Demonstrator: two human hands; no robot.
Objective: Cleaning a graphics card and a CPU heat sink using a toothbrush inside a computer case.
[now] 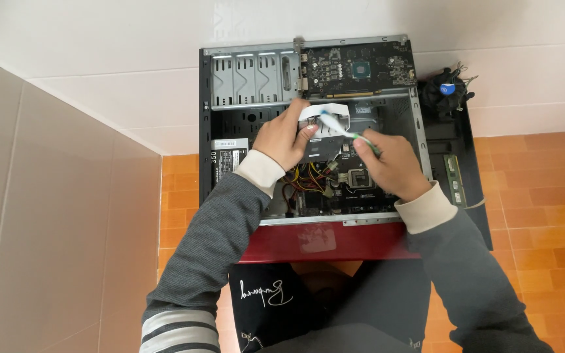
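1. The white part [325,117] is in the middle of the open computer case [308,131], near its far edge, just below the graphics card [358,68].
2. The left hand [286,137] holds the white part; its fingers are pinching the part's left side.
3. The right hand [390,163] has its fingers closed around a toothbrush [344,129], and the brush head touches the white part.
4. Below the hands lie coloured cables [308,176] and the motherboard [361,180].
5. The case lies on the orange tile floor [537,196]. A cooler fan [448,90] sits beside its far right corner, and a memory stick [454,180] lies along its right edge.
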